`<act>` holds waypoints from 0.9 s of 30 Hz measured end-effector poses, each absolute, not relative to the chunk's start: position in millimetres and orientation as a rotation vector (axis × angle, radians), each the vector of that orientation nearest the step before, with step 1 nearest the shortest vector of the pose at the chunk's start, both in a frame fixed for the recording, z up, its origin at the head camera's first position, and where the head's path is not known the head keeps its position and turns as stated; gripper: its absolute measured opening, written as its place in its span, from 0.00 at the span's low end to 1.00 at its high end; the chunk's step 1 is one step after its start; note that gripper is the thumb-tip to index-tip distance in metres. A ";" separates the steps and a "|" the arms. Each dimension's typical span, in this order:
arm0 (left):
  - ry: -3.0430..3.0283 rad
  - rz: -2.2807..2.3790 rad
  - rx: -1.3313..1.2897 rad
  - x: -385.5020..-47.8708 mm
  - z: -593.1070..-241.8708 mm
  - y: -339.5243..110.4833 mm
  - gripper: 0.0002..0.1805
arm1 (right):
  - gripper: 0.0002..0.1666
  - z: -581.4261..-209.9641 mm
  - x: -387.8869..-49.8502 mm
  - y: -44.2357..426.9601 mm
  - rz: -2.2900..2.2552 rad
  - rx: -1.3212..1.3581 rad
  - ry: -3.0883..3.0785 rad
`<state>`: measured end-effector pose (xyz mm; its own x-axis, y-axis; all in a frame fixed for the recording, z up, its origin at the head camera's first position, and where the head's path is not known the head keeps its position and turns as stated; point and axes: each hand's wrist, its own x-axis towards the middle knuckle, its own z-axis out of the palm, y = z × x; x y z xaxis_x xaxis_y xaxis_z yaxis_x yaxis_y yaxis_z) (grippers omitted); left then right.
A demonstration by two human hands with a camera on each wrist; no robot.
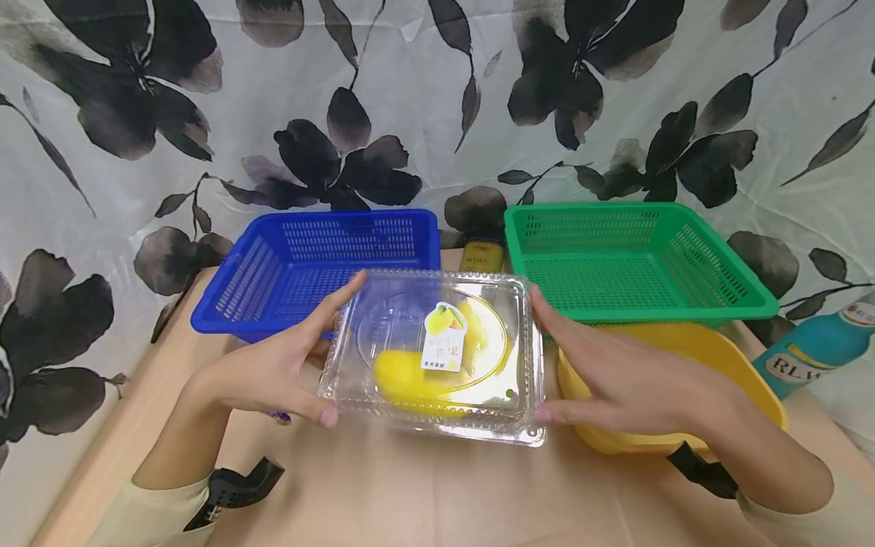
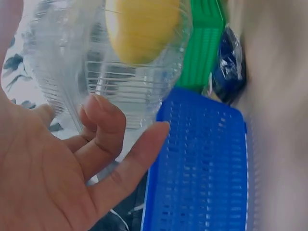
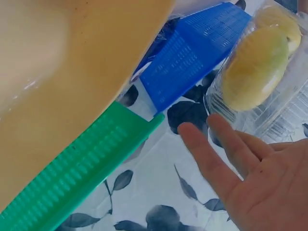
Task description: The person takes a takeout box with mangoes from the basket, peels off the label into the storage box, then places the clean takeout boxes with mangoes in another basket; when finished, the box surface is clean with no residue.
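Note:
A clear plastic clamshell box (image 1: 383,327) with a fruit label and yellow mangoes (image 1: 403,372) inside is held up in the head view, tilted slightly. The left hand (image 1: 273,372) grips its left side, thumb at the near corner. The right hand (image 1: 629,372) grips its right side between thumb and fingers. In the left wrist view the fingers of the left hand (image 2: 82,159) bend against the box (image 2: 125,91). In the right wrist view the right hand (image 3: 255,173) reaches to the box (image 3: 288,110), where mangoes (image 3: 255,67) show through the plastic.
Behind stand a blue basket (image 1: 246,327) at left and a green basket (image 1: 649,311) at right, with a yellowish can (image 1: 481,256) between them. A yellow bin (image 1: 745,380) sits under the right forearm. A teal bottle (image 1: 813,349) is at far right. Flowered cloth hangs behind.

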<state>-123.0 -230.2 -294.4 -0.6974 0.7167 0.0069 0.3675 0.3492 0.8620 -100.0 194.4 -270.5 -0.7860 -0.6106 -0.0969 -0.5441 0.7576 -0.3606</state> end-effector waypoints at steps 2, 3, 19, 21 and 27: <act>2.246 1.267 0.924 -117.9 -293.8 -227.5 0.76 | 0.72 -270.4 -98.0 198.6 -0.479 -0.915 2.735; 2.253 1.253 0.914 -115.3 -293.4 -226.0 0.78 | 0.72 -270.2 -97.0 200.8 -0.494 -0.913 2.726; 2.282 1.083 0.957 -94.0 -312.3 -205.3 0.75 | 0.70 -287.0 -80.9 225.5 -0.616 -0.900 2.677; 2.269 1.081 0.955 -93.6 -315.9 -203.7 0.74 | 0.70 -289.2 -78.6 227.2 -0.604 -0.899 2.679; 2.241 1.081 0.963 -92.2 -325.8 -199.9 0.73 | 0.69 -296.7 -74.5 229.8 -0.625 -0.852 2.623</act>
